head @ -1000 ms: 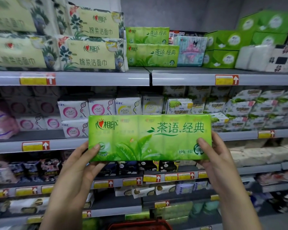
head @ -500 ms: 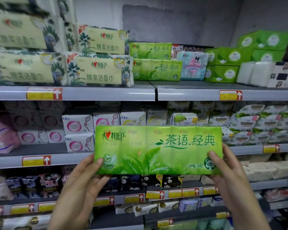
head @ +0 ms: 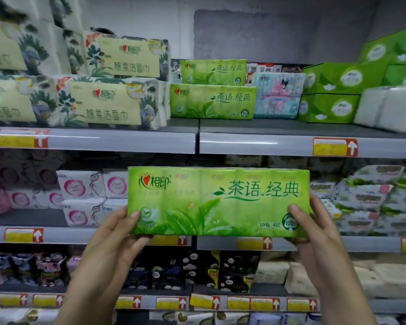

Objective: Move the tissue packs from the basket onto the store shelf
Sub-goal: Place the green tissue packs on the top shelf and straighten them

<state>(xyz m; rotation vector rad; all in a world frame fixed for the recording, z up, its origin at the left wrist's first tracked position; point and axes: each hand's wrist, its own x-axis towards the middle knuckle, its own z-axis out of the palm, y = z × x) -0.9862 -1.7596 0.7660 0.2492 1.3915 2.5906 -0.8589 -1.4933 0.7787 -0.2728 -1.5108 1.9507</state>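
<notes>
Store shelving [head: 384,306] fills the background; the green tissue pack [head: 218,202] hangs level before the middle shelf [head: 68,235], long axis left to right; left hand [head: 108,242] and right hand [head: 314,231] each clasp a lower corner; its matching stack [head: 212,102] sits straight above on the top shelf [head: 256,143].

You've raised the green tissue pack [head: 218,202] against the shelving. A second ago it straddled the second shelf's price rail [head: 80,234] — now its bottom edge sits level with it. Your view tipped up too — the red basket has left the frame.
</notes>
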